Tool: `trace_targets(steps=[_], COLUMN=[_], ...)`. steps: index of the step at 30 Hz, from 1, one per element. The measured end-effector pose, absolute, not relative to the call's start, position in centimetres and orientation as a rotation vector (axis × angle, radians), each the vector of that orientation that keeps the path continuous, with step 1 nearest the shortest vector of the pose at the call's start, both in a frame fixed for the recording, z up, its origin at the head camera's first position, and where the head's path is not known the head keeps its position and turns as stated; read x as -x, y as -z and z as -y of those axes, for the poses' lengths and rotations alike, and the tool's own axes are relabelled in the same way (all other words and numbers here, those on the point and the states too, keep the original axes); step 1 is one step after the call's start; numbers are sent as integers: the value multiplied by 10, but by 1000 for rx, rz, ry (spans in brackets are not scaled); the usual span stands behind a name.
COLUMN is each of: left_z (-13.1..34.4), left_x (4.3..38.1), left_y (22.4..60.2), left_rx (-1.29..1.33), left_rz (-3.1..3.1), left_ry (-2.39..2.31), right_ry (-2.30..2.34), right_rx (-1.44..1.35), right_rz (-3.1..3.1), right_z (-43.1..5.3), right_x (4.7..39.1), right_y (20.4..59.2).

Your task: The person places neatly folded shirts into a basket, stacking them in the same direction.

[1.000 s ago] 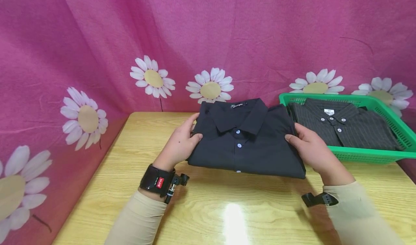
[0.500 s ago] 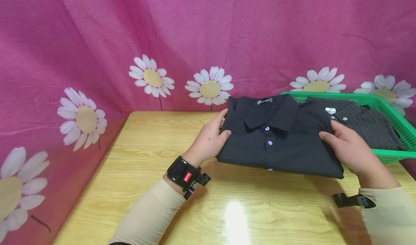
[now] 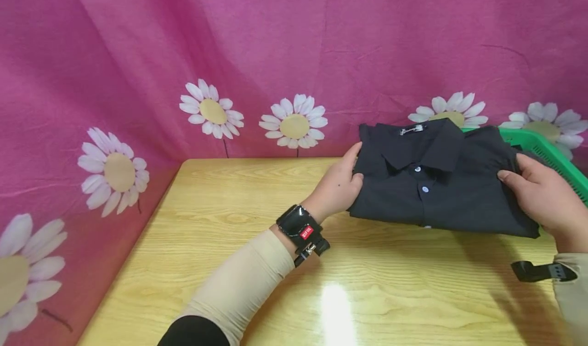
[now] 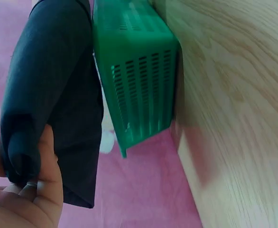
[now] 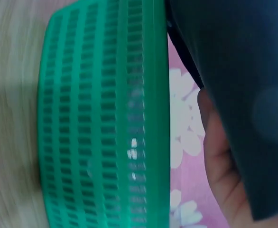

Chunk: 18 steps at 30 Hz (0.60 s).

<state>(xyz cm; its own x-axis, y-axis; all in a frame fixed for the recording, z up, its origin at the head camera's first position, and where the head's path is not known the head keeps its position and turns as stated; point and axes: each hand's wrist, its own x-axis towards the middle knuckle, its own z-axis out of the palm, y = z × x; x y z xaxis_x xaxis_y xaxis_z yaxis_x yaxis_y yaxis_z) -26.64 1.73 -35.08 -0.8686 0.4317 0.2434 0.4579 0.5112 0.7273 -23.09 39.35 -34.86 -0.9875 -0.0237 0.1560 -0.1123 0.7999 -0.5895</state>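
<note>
A folded black button-up shirt [image 3: 459,198] is held up above the table, collar facing away from me, with pale buttons down its front. My left hand [image 3: 338,185] grips its left side, thumb on top; in the left wrist view the fingers [image 4: 46,175] curl under the folded cloth [image 4: 44,80]. On the opposite side my right hand [image 3: 546,193] pinches the shirt's edge, thumb above and fingers [image 5: 217,152] beneath. The shirt overlaps a green plastic basket [image 3: 565,162] in the head view and hides most of it.
The basket's slatted wall [image 5: 96,114] stands on the wooden table [image 3: 220,223], at the right. A pink curtain [image 3: 257,45] printed with white daisies hangs behind the table and along its left side.
Both hands have carried the black shirt to the right and slightly up, from left of the basket to over it. The striped dark shirt in the basket has become almost wholly hidden.
</note>
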Motion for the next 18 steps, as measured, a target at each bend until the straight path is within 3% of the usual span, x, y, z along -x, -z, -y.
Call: trace_targets(steps=[18], left_z=[-93], left_x=[292], left_y=[341], left_rx=[822], left_rz=[2763], left_ry=[1395], right_ry=[-1165], right_rx=[-88], right_rz=[2476], right_z=[-461], right_x=[272], right_y=[353])
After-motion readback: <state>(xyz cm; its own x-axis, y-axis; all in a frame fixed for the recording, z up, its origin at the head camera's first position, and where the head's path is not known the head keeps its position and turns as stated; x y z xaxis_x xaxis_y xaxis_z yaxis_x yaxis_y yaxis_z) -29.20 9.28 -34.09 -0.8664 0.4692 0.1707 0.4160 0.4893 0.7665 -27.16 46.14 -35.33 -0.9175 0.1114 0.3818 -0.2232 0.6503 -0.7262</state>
